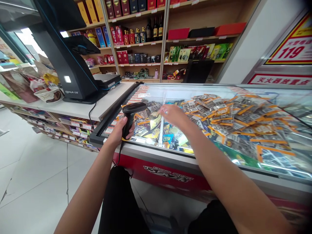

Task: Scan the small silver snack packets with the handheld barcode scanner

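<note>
My left hand (121, 130) is wrapped round the grip of a black barcode scanner (134, 109), its head pointing right over the near left corner of the glass-topped freezer (180, 156). A cable runs down from the grip. My right hand (173, 114) is above the glass, fingers curled and pressed together near a white divider (161, 130). Whatever the fingers may pinch is too small to make out. Beneath and around the hands lie colourful ice cream packets (154, 122). Many silver packets with orange edges (224, 110) are heaped to the right.
Left of the freezer is a white counter (102, 109) with a black checkout terminal (73, 74) and a paper bowl (50, 95). Shelves (138, 42) of boxes and bottles line the back. A red and white sign (282, 79) hangs at right.
</note>
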The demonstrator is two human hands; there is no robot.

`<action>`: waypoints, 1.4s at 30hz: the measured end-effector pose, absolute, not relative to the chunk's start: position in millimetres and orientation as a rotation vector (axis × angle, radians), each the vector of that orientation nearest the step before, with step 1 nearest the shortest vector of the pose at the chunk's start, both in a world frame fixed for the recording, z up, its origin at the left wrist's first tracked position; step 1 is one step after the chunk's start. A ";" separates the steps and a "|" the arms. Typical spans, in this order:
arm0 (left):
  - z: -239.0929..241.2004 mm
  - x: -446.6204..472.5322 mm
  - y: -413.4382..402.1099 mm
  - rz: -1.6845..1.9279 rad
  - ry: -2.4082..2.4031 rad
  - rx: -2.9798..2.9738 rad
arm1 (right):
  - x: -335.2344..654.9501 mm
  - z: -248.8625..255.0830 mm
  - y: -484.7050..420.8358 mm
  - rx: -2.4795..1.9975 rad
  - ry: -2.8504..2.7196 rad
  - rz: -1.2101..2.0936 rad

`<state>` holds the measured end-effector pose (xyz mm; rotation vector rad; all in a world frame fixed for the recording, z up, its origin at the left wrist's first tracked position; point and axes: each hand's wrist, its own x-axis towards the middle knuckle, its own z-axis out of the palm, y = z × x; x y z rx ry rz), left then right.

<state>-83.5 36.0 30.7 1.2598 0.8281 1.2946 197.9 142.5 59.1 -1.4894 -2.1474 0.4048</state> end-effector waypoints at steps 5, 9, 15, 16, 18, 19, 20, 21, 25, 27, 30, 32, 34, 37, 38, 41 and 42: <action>29.0 -84.9 36.3 1.283 0.803 1.296 | 271.2 70.6 171.5 -2.163 -1.990 0.117; 27.7 -85.9 36.9 1.275 0.788 1.312 | 293.6 80.1 173.9 -2.281 -2.154 0.326; 24.7 -88.7 36.7 1.242 0.751 1.330 | 285.6 89.0 160.8 -2.295 -2.179 0.454; 24.7 -89.0 36.1 1.221 0.734 1.336 | 283.8 89.6 159.7 -2.262 -2.182 0.468; 24.8 -89.9 34.7 1.167 0.693 1.351 | 278.5 90.0 158.2 -2.150 -2.144 0.438; 24.7 -90.4 33.9 1.141 0.673 1.361 | 274.7 89.9 157.5 -2.084 -2.093 0.407; 24.5 -91.1 33.3 1.118 0.657 1.371 | 270.1 89.6 156.6 -2.018 -2.026 0.378; 23.9 -92.0 32.8 1.095 0.647 1.382 | 265.1 89.1 155.6 -1.948 -1.960 0.354; 20.0 -96.4 33.0 1.026 0.650 1.430 | 245.7 87.3 150.4 -1.626 -1.865 0.345; 18.8 -97.8 33.6 1.023 0.655 1.453 | 240.0 87.0 148.4 -1.480 -1.851 0.379; 19.7 -97.4 33.5 1.026 0.642 1.477 | 236.0 86.9 148.0 -1.374 -1.752 0.476; 21.4 -96.1 32.7 1.009 0.639 1.483 | 234.2 85.8 149.3 -1.344 -1.666 0.528; 22.6 -95.0 32.0 0.995 0.645 1.481 | 231.2 83.0 151.2 -1.293 -1.598 0.529; 22.4 -94.8 31.7 0.997 0.670 1.461 | 223.2 76.1 153.8 -1.169 -1.540 0.470; 21.8 -95.1 31.9 0.999 0.679 1.452 | 220.0 73.7 154.3 -1.135 -1.533 0.449; 20.2 -95.8 33.0 1.005 0.690 1.439 | 211.2 68.2 154.7 -1.084 -1.543 0.393; 19.9 -95.9 33.4 1.003 0.688 1.441 | 209.3 67.2 154.7 -1.082 -1.553 0.387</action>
